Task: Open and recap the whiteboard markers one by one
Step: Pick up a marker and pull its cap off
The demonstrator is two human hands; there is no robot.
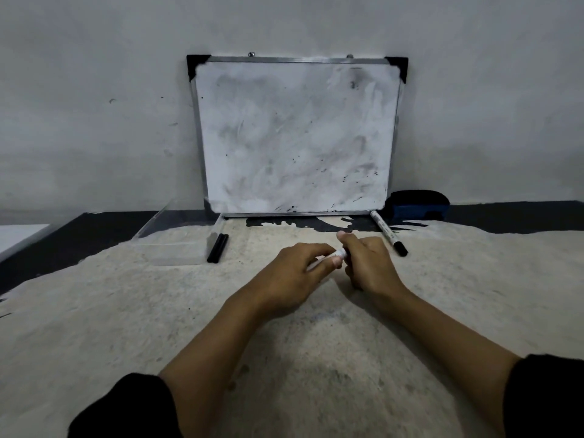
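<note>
Both my hands meet over the middle of the table around one whiteboard marker [340,253]. My left hand [297,273] pinches its white barrel. My right hand [368,263] is closed around the black cap end. Only a short white and black stretch shows between the hands, so I cannot tell whether the cap is seated. A second capped marker [388,233], white with a black cap, lies to the right. Two black markers [218,248] rest side by side at the left, beside a clear box.
A smudged whiteboard [297,137] leans on the wall at the back. A dark eraser [417,204] sits at its right foot. A clear plastic box [177,245] stands at the left. The table's worn pale surface [284,358] stretches toward me.
</note>
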